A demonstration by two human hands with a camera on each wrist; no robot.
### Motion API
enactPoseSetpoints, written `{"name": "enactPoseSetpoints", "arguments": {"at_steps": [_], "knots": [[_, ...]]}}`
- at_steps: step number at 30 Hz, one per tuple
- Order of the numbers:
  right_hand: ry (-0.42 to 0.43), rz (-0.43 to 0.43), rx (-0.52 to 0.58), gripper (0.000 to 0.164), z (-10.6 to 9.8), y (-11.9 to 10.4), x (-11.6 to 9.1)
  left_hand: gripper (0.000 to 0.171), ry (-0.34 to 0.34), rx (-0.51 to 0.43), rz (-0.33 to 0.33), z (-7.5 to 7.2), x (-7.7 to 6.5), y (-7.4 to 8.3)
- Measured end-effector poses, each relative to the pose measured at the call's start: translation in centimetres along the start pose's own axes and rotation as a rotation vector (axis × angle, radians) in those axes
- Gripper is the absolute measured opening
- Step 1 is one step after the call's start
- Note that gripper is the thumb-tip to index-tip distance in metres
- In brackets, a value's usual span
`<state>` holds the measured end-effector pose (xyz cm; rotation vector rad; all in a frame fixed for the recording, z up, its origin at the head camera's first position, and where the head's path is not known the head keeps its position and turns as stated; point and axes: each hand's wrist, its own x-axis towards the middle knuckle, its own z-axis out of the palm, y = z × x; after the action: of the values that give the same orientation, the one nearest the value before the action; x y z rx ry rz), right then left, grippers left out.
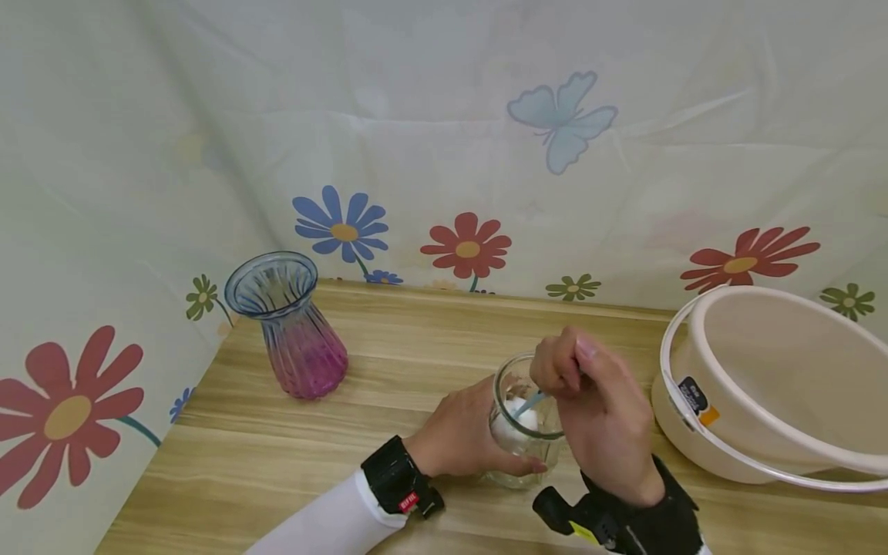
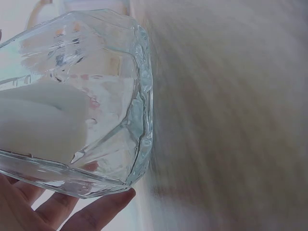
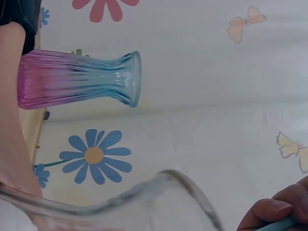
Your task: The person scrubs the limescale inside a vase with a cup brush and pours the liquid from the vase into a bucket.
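My left hand (image 1: 454, 432) grips a clear glass jar (image 1: 513, 479) around its side, on the wooden table. Faceted walls and a thick base show in the left wrist view, where fingers (image 2: 101, 209) lie along the glass. Inside the jar is the white rounded head (image 2: 43, 120) of a cleaning brush with a light-blue handle (image 1: 530, 403). Above the rim, my right hand (image 1: 607, 408) holds that handle in curled fingers; the handle's upper part is hidden by them. In the right wrist view the handle's end shows under the thumb, beside the jar's wavy rim (image 3: 168, 175).
A ribbed glass vase (image 1: 305, 347), blue above and pink below, stands at the back left of the table (image 1: 229, 455). To the right, close to my right hand, sits a cream bucket (image 1: 735, 447) with its handle hanging down. A flower-printed curtain (image 1: 416, 146) rises behind the table.
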<state>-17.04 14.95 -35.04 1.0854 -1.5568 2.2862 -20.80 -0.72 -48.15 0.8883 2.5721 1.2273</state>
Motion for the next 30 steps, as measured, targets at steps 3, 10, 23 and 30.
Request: {"name": "enactPoseSetpoints", "arguments": {"at_steps": [3, 10, 23, 30], "knots": [[0.011, -0.042, 0.05, 0.035, -0.3, -0.5, 0.0, 0.094, 0.008, 0.002, -0.006, 0.0, 0.0, 0.0], [0.003, -0.139, 0.24, 0.035, -1.0, -1.5, -0.2, 0.093, 0.008, -0.007, -0.002, 0.1, -0.1, 0.0], [-0.025, -0.256, 0.416, 0.033, -1.6, -3.0, -0.1, 0.088, 0.016, -0.06, 0.029, 0.1, 0.0, -0.2], [-0.016, -0.201, 0.375, 0.034, -1.5, -2.1, -0.1, 0.091, 0.012, -0.07, 0.019, 0.0, 0.0, -0.2]]}}
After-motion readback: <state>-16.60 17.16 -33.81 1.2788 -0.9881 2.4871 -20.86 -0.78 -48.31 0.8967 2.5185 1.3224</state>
